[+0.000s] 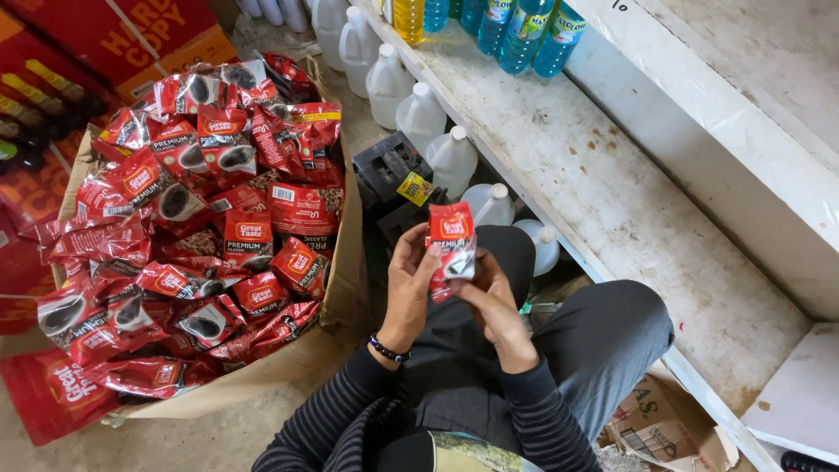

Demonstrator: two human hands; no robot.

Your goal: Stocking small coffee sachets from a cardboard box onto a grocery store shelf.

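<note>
Centre of frame: one small red coffee sachet [452, 247] held upright between both hands, above the person's lap. Left hand [411, 284] curls around its left edge, fingers closed on the packet, thumb on the front. Right hand [491, 301] pinches the lower right part, fingers folded behind it; the sachet's top half stands clear above the fingertips.

Left half of frame: open cardboard box [345, 262] heaped with matching red sachets [201, 218], dozens, too jumbled to count. A flat red bag [52, 393] lies under the box at lower left.

Upper centre: about seven white plastic jugs [419, 114] in a row under the shelf edge. Four blue bottles [524, 31] and one yellow bottle [408, 17] stand on the white shelf [629, 210] at top. A black crate [389, 170] sits between box and jugs, just behind the hands.
</note>
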